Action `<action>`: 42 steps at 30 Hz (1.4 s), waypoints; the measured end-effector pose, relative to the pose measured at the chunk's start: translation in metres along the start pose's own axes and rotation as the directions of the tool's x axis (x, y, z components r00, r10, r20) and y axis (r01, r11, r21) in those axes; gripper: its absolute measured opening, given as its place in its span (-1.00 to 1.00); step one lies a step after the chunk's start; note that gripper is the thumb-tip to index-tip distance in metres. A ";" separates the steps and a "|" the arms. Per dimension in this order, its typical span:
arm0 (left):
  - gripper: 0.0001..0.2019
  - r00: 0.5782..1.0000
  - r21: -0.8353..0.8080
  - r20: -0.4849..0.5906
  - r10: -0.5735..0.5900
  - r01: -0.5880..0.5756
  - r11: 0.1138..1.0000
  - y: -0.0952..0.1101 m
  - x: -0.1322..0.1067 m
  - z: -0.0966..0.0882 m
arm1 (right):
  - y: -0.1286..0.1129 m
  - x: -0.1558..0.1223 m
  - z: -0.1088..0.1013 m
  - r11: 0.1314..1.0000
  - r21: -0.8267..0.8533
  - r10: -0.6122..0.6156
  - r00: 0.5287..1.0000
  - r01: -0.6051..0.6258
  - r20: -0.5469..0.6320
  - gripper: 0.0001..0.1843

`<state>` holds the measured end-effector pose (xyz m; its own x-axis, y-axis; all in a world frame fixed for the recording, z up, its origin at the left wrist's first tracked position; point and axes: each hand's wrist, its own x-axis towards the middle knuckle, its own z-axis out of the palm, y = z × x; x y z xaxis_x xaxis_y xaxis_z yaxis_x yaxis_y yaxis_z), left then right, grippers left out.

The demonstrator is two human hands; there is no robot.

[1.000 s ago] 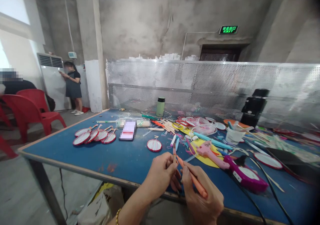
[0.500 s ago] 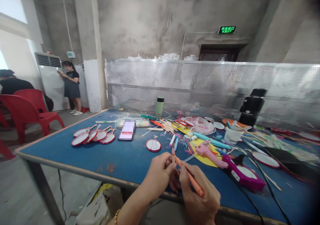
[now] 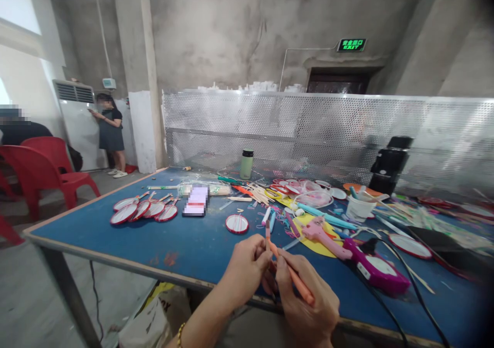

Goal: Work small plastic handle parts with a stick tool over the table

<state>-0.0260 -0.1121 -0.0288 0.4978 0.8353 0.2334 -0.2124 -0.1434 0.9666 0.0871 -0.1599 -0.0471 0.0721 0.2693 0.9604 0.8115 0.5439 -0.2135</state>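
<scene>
Over the near edge of the blue table (image 3: 127, 240), my left hand (image 3: 247, 272) pinches a small upright wooden stick (image 3: 267, 230), fingers closed round it. My right hand (image 3: 309, 307) grips an orange pen (image 3: 295, 278) like a pencil, with its tip touching the stick near my left fingers. A round red-rimmed fan (image 3: 236, 223) lies just beyond my hands. A pink and purple glue gun (image 3: 358, 258) rests to the right with its black cord trailing off.
Several red-rimmed round fans (image 3: 141, 211) lie in a row at the left, a green bottle (image 3: 247, 164) and black bottle (image 3: 390, 165) stand by the perforated metal screen (image 3: 309, 126). Sticks, a white cup (image 3: 358, 209) and scraps crowd the right. Red chairs (image 3: 42, 168) and a standing person (image 3: 110, 134) are far left.
My hands have shifted slightly left and nearer, still holding the stick and pen together. Nothing on the table has moved.
</scene>
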 end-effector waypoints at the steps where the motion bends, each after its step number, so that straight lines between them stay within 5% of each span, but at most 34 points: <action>1: -0.78 1.000 0.001 0.001 0.002 -0.002 1.000 0.000 0.000 0.000 | 0.000 0.000 0.000 1.000 -0.009 -0.004 1.000 0.004 0.003 -0.86; 42: -0.80 1.000 -0.008 0.018 -0.008 0.008 1.000 -0.001 -0.002 0.000 | 0.000 0.000 0.000 0.999 -0.042 0.021 1.000 -0.022 -0.018 -0.88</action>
<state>-0.0269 -0.1130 -0.0298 0.5149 0.8265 0.2275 -0.2149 -0.1324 0.9676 0.0868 -0.1595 -0.0473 0.0995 0.2662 0.9588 0.8334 0.5041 -0.2265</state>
